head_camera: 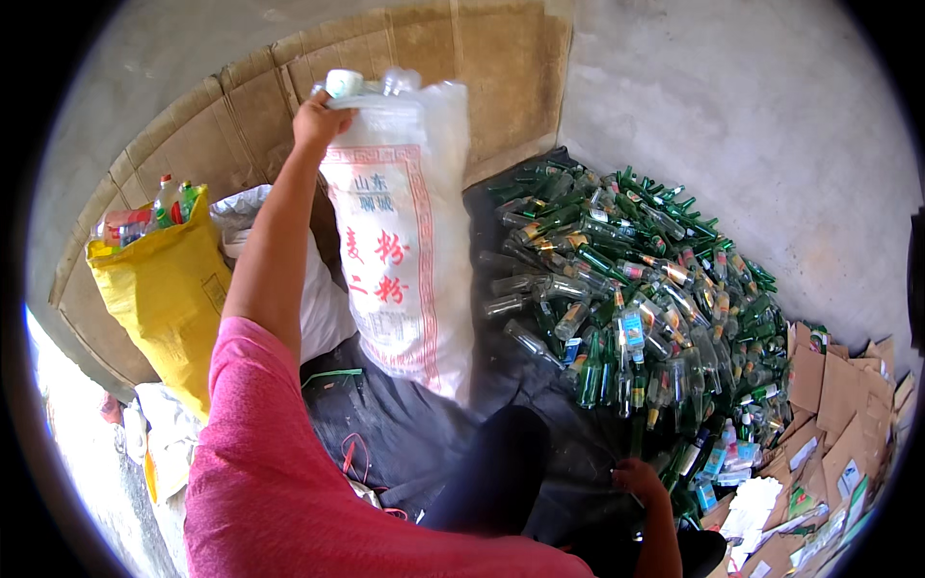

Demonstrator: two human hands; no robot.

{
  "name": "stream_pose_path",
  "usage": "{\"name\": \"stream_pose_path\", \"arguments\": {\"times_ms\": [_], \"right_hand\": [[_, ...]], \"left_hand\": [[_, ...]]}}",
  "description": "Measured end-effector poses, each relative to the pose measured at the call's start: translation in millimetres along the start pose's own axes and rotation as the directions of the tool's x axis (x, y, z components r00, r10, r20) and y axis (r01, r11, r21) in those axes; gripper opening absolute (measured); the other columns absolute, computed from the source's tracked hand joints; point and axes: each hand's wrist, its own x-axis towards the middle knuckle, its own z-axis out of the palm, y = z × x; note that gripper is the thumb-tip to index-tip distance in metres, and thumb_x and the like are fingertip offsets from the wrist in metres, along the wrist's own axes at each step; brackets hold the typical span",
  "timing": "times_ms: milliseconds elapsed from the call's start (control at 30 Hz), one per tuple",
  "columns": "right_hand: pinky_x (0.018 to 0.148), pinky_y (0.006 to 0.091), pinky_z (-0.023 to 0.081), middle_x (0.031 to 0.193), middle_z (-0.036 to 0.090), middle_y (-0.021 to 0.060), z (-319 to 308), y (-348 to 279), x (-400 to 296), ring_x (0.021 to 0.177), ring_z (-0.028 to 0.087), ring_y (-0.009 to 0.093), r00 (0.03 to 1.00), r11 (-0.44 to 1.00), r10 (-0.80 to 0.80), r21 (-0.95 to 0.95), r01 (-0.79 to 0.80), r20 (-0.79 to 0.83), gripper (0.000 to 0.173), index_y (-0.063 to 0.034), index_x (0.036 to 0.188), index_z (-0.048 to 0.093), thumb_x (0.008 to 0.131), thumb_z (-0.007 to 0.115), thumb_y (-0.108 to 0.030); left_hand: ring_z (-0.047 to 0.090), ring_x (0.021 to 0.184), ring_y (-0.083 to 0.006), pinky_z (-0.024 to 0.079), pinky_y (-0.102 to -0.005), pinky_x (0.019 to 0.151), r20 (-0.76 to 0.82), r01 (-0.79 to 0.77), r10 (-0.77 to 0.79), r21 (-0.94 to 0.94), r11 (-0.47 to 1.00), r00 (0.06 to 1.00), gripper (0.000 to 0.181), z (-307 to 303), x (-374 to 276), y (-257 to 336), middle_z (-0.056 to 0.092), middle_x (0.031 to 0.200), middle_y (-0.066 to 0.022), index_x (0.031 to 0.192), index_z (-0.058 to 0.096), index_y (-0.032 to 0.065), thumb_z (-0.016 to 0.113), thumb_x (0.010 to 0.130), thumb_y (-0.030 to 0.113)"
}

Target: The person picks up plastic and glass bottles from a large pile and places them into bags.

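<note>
My left hand [323,123] grips the top rim of a tall white woven plastic sack [448,238] printed with red characters. The sack stands nearly upright on dark sheeting, and clear plastic containers [399,82] and a white cup-like item [344,83] show at its mouth. Low on the right, my right hand [636,477] is in shadow beside the lower edge of a heap of glass bottles [629,267]. Its fingers look curled near something thin and pale, but whether they hold it is unclear.
A yellow woven sack [162,296] of plastic bottles and another white sack [321,311] lean by cardboard sheets [506,72] along the wall. Flattened cardboard [831,383] is piled at the right. Red string [354,455] lies on the black sheeting [412,419] near my legs.
</note>
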Motion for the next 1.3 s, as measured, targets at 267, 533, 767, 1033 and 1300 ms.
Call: {"name": "stream_pose_path", "arguments": {"times_ms": [267,533,767,1033,1300], "right_hand": [[0.072,0.0350,0.061,0.099,0.076,0.0147,7.1,-17.9,8.8,0.084,0.075,0.022,0.996,0.999,0.036,-0.024,-0.035,0.081,0.041,0.0040,0.125,0.068,0.091,0.078,-0.017],[0.071,0.0348,0.060,0.098,0.076,0.0144,14.9,39.8,42.8,0.081,0.075,0.022,0.981,0.980,-0.028,-0.188,0.065,0.193,0.040,0.0053,0.124,0.067,0.092,0.077,-0.017],[0.070,0.0356,0.059,0.092,0.075,0.0124,29.3,8.8,37.6,0.080,0.074,0.022,0.984,0.986,0.147,0.062,-0.154,0.101,0.038,0.0042,0.125,0.066,0.093,0.075,-0.014],[0.073,0.0345,0.059,0.094,0.076,0.0129,20.6,-13.6,22.3,0.082,0.073,0.022,0.997,0.998,0.047,0.043,-0.050,0.069,0.042,0.0044,0.127,0.067,0.094,0.072,-0.021],[0.071,0.0353,0.060,0.093,0.075,0.0144,17.0,-22.3,8.5,0.080,0.074,0.022,0.999,0.993,-0.005,0.120,0.000,0.041,0.039,0.0071,0.126,0.066,0.093,0.073,-0.013]], "left_hand": [[0.077,0.103,-0.0302,0.057,-0.0398,0.094,-0.473,0.234,-0.085,0.265,0.935,0.877,0.048,2.6,58.7,-53.6,0.080,0.107,-0.0154,0.127,0.073,0.0081,0.083,0.084,0.027],[0.067,0.127,-0.0403,0.051,-0.0438,0.110,-0.324,0.240,-0.110,0.396,0.886,0.940,0.068,5.1,53.5,-185.4,0.072,0.132,-0.0223,0.147,0.053,0.0027,0.073,0.085,0.021],[0.023,0.163,-0.0341,0.037,-0.0630,0.122,0.060,0.050,-0.191,0.850,0.524,0.980,0.098,12.0,37.6,-205.8,0.018,0.179,-0.0104,0.166,0.039,0.0290,0.086,0.081,0.038],[0.018,0.164,-0.0357,0.028,-0.0646,0.124,0.139,-0.015,-0.292,0.921,0.389,0.946,0.078,46.8,-47.7,-185.9,0.022,0.178,-0.0071,0.158,0.052,0.0300,0.078,0.085,0.034],[0.027,0.160,-0.0406,0.030,-0.0655,0.124,0.200,-0.035,-0.337,0.898,0.438,0.920,0.078,44.9,-82.7,-196.1,0.028,0.176,-0.0102,0.158,0.050,0.0285,0.075,0.084,0.028]]}}
